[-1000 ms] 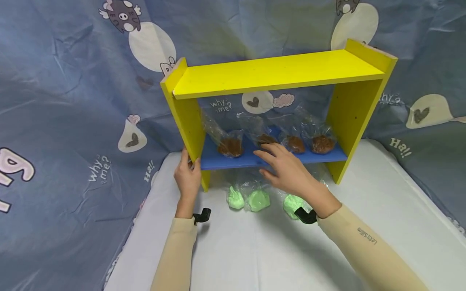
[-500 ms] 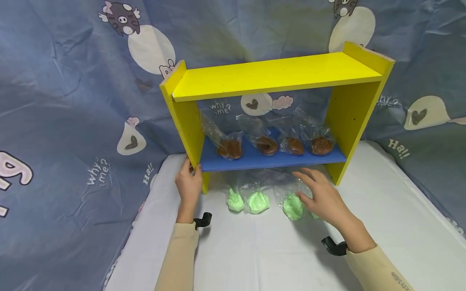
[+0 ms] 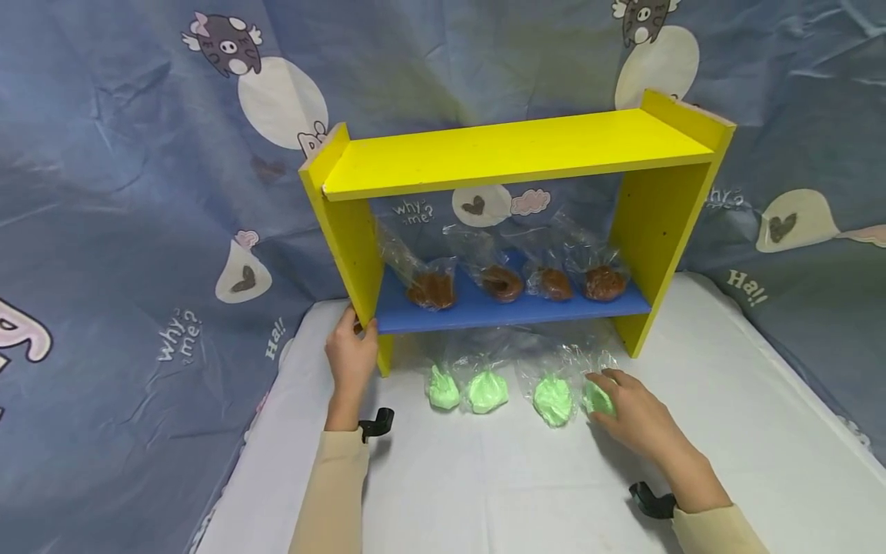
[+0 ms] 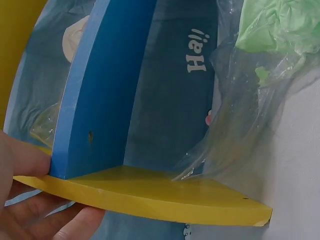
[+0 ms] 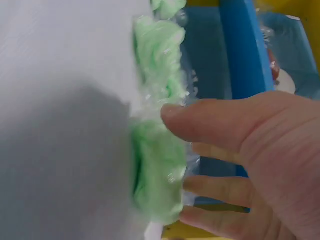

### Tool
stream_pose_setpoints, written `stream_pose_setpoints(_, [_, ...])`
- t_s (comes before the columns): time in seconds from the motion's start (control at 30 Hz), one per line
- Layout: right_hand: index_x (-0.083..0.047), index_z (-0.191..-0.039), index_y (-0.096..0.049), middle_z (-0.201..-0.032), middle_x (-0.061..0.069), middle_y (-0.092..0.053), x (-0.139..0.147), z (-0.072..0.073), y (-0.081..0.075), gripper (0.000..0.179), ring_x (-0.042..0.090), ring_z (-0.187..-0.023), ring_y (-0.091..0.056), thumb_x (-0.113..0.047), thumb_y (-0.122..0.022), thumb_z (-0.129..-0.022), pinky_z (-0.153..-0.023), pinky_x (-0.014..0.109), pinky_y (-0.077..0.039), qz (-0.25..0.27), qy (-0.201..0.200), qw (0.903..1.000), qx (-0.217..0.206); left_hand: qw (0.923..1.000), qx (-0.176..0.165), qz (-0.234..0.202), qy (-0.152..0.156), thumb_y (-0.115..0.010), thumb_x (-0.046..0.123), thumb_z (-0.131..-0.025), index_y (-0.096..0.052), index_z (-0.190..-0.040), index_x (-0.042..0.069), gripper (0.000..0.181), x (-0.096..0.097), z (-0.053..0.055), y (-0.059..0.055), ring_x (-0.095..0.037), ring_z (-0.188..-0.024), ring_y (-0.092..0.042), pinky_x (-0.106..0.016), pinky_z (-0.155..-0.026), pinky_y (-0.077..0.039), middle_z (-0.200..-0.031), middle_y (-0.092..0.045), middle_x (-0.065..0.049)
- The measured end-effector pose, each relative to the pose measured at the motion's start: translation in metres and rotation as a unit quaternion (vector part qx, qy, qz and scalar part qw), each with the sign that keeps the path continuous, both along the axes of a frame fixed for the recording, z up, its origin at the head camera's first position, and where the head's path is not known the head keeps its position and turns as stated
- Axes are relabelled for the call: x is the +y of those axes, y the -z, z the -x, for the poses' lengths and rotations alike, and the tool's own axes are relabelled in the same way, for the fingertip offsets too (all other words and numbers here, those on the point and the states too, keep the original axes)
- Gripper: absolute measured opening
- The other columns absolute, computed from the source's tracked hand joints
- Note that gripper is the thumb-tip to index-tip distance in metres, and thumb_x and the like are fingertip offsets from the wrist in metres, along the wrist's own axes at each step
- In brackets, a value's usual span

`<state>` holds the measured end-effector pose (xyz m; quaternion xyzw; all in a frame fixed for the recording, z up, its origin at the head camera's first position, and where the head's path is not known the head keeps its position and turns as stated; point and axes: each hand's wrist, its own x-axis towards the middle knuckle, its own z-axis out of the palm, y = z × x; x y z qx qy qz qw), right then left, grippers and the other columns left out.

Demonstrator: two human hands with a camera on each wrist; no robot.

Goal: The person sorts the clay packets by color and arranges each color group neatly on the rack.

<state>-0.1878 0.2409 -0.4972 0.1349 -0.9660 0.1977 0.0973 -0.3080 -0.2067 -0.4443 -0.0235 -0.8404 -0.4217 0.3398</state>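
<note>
My left hand (image 3: pixel 351 358) grips the left side panel (image 4: pixel 150 195) of a small yellow shelf unit (image 3: pixel 519 150), thumb in front and fingers behind. Low at the right, my right hand (image 3: pixel 640 415) is at the rightmost clear bag with a light green lump (image 3: pixel 595 398) in it. In the right wrist view the thumb and loosely bent fingers lie over and beside that green lump (image 5: pixel 160 175); I cannot tell how firmly they touch. Several such bags stand in a row on the white table, including one with a round green lump (image 3: pixel 487 391).
On the blue shelf board (image 3: pixel 484 314) sit several bagged brown lumps, one of them ring-shaped (image 3: pixel 501 283). The unit stands on a white-covered table (image 3: pixel 471 485) before a blue printed cloth (image 3: pixel 152 154). The blue board overhangs the tops of the green bags.
My right hand has moved from the brown ring on the blue board down and rightward to the rightmost green lump. The left hand keeps its hold on the side panel.
</note>
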Motion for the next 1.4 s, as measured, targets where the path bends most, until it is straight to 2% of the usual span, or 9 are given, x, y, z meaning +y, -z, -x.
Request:
stream_pose_setpoints(0.23, [-0.005,-0.132,-0.065,-0.132,0.026,-0.056,0.008,0.006,0.007,0.058,0.048,-0.114,-0.058,-0.017,-0.086,-0.080,-0.081,0.060,-0.054,-0.007,-0.021,0.9997,0.013,0.9999,0.005,0.015,-0.002,-0.071,0.009,-0.091,-0.065,-0.122,0.006,0.032,-0.005,0.000,-0.003,-0.035,-0.098,-0.069,-0.048,-0.084,-0.058,-0.108,-0.071,-0.017])
stream_pose_setpoints(0.43, [-0.010,-0.124,-0.071,-0.135,0.030,-0.053,0.009,0.007,0.007,0.048,0.049,-0.106,-0.062,-0.021,-0.086,-0.080,-0.077,0.061,-0.054,0.003,-0.024,0.9996,-0.013,0.9996,0.000,0.026,0.006,-0.070,0.006,-0.088,-0.062,-0.123,0.007,0.035,-0.005,-0.002,-0.004,-0.036,-0.096,-0.071,-0.050,-0.082,-0.059,-0.105,-0.070,-0.017])
stream_pose_setpoints(0.53, [-0.011,-0.118,-0.074,-0.129,0.029,-0.058,0.010,0.009,0.006,0.044,0.047,-0.104,-0.063,-0.019,-0.088,-0.077,-0.078,0.060,-0.055,0.004,-0.038,0.9993,0.001,0.9993,0.001,0.037,0.006,-0.069,0.005,-0.088,-0.061,-0.123,0.007,0.035,-0.004,-0.002,-0.006,-0.035,-0.095,-0.071,-0.050,-0.081,-0.059,-0.105,-0.070,-0.017])
stream_pose_setpoints(0.7, [-0.013,-0.107,-0.078,-0.109,0.013,-0.068,0.015,0.017,0.007,0.037,0.036,-0.098,-0.065,-0.012,-0.090,-0.072,-0.079,0.052,-0.056,0.010,-0.058,0.9975,0.039,0.9991,0.004,0.042,0.010,-0.069,0.006,-0.089,-0.061,-0.123,0.006,0.035,-0.002,0.001,-0.009,-0.035,-0.097,-0.071,-0.051,-0.082,-0.058,-0.107,-0.070,-0.017])
stream_pose_setpoints(0.83, [-0.015,-0.104,-0.079,-0.102,0.003,-0.070,0.020,0.022,0.008,0.035,0.029,-0.095,-0.066,-0.009,-0.090,-0.071,-0.079,0.051,-0.055,0.022,-0.049,0.9983,0.024,0.9990,0.004,0.041,0.016,-0.069,0.007,-0.089,-0.061,-0.124,0.007,0.036,0.000,0.003,-0.010,-0.035,-0.096,-0.070,-0.051,-0.082,-0.058,-0.108,-0.070,-0.017])
stream_pose_setpoints(0.97, [-0.017,-0.099,-0.081,-0.097,-0.001,-0.072,0.022,0.025,0.007,0.032,0.026,-0.090,-0.068,-0.007,-0.091,-0.070,-0.076,0.049,-0.056,0.027,-0.042,0.9987,0.012,0.9991,0.006,0.038,0.016,-0.069,0.007,-0.088,-0.061,-0.124,0.006,0.037,0.001,0.004,-0.009,-0.035,-0.095,-0.071,-0.050,-0.081,-0.059,-0.107,-0.070,-0.017])
stream_pose_setpoints(1.2, [-0.019,-0.091,-0.083,-0.089,-0.005,-0.075,0.026,0.028,0.005,0.031,0.020,-0.082,-0.070,-0.002,-0.091,-0.066,-0.069,0.039,-0.058,0.041,-0.042,0.9981,0.021,0.9993,0.007,0.034,0.012,-0.069,0.007,-0.088,-0.061,-0.123,0.006,0.036,0.001,0.006,-0.008,-0.035,-0.096,-0.071,-0.051,-0.082,-0.058,-0.110,-0.071,-0.017])
stream_pose_setpoints(1.4, [-0.019,-0.091,-0.082,-0.089,-0.006,-0.075,0.024,0.027,0.010,0.028,0.017,-0.083,-0.071,-0.003,-0.089,-0.070,-0.069,0.035,-0.058,0.035,-0.044,0.9979,0.031,0.9994,0.003,0.034,0.003,-0.069,0.008,-0.088,-0.062,-0.121,0.006,0.034,-0.004,0.005,-0.003,-0.035,-0.095,-0.071,-0.052,-0.081,-0.058,-0.110,-0.071,-0.016])
